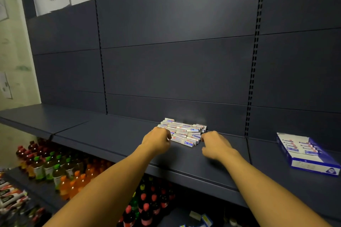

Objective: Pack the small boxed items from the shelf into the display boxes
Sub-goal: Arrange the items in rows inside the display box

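Both hands reach onto the shelf (114, 134) where the small boxes (183, 132) lie in a loose heap near the back panel, several layers deep and lying at mixed angles. The left hand (156, 139) is at the heap's left edge with its fingers curled against the nearest boxes; whether it pinches one or only touches them cannot be told, since the fingertips are hidden behind the knuckles. The right hand (215, 143) sits just beside the heap's right edge, fingers bent and loosely spread, holding nothing that can be seen. One display box (311, 155) lies well apart on the next shelf bay to the right, partly filled with rows of the same items and resting close to the front lip. Judged risks: the heap is unstable, so drawing a box from the bottom or side may send others sliding toward the shelf edge and down onto the bottles (49, 167) below. Gathering too many at once with curled fingers may let the outer ones slip during the carry to the right. Pressing new items into the display box may push it further over the lip.
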The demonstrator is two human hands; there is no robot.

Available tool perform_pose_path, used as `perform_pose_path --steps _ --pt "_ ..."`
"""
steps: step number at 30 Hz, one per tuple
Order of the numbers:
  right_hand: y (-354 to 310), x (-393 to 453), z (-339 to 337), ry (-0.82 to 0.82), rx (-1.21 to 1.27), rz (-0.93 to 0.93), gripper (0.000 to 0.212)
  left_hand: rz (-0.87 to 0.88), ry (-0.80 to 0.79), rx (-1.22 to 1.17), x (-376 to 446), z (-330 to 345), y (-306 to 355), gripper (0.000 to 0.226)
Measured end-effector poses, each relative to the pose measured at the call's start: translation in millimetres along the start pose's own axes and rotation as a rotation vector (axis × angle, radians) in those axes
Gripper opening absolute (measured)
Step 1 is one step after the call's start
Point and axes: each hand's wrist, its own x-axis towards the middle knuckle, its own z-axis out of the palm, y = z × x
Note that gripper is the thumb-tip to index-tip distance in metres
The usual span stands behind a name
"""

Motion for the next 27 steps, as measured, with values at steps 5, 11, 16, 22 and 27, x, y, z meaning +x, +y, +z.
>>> perform_pose_path --steps 5,11,16,22,27 --pt "-8 27 8 0.038 0.009 -0.005 0.021 0.033 -0.001 0.008 18 15 -23 0.031" --pt "-20 60 21 0.110 0.033 -0.028 0.031 0.078 0.046 -0.016 48 23 -50 0.035" --pt "-39 72 39 0.176 0.076 -0.063 0.033 0.102 0.114 -0.080 63 32 -71 0.039" --pt "-68 81 53 0.227 0.121 -0.070 0.034 0.176 0.139 -0.058 79 38 -109 0.036" --pt "-102 88 65 0.307 0.153 -0.041 0.030 0.299 0.153 -0.053 84 39 -139 0.036"
